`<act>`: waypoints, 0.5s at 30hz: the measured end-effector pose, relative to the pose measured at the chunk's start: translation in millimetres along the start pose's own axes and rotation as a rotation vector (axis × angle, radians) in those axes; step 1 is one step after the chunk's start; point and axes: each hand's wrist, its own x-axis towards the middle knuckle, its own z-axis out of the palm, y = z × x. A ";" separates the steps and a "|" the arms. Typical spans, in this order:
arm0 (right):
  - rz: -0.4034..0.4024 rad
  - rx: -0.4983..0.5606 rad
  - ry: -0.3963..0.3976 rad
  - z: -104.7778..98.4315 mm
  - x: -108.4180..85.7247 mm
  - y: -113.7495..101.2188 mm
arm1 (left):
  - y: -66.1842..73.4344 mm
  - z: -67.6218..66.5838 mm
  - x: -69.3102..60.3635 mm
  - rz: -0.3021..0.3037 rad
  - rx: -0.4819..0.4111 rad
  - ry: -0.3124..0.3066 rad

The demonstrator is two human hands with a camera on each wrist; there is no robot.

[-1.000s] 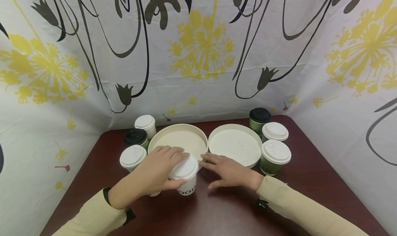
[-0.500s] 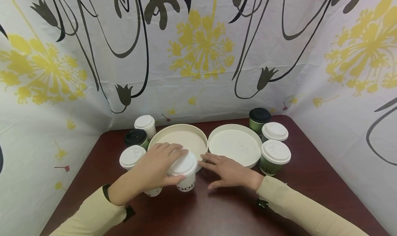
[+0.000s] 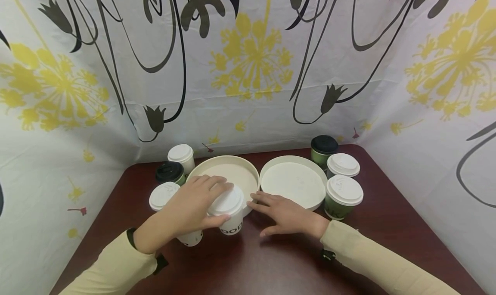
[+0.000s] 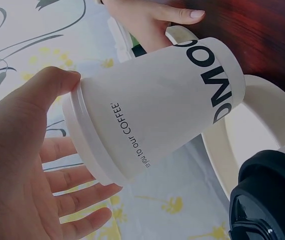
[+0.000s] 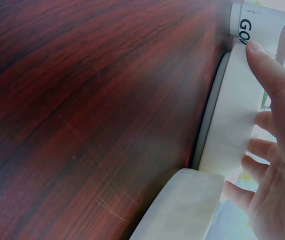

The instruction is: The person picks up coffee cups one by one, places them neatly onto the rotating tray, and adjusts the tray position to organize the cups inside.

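My left hand (image 3: 191, 209) grips a white paper coffee cup (image 3: 231, 222) by its white lid, thumb on the near side. The cup's underside shows in the right wrist view, so it is off the table. It hangs over the near edge of the cream round tray (image 3: 221, 170). Under my left forearm stands another white cup (image 3: 191, 239); its black lid (image 4: 255, 200) shows in the left wrist view. My right hand (image 3: 284, 215), fingers extended, is at the near rims where the cream tray and the whiter round tray (image 3: 294, 181) meet; whether it touches them I cannot tell.
Left of the trays stand a white-lidded cup (image 3: 181, 153), a black-lidded cup (image 3: 169, 171) and another white-lidded cup (image 3: 162, 195). On the right are a black-lidded green cup (image 3: 324, 148) and two white-lidded cups (image 3: 344, 191). A patterned cloth (image 3: 252, 122) hangs behind the table.
My left hand has carried the cup slightly away from me and a little left, towards the cream tray. More of the cup beneath the forearm shows. My right hand has stayed still.
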 end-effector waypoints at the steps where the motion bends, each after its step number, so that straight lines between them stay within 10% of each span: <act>1: -0.001 0.001 0.001 0.1 0.1 -0.1 | -0.4 -0.1 0.1 -0.002 0.001 -0.001; 15: -0.007 0.004 0.008 1.7 -0.4 0.1 | -10.7 3.0 3.3 -0.012 0.007 0.020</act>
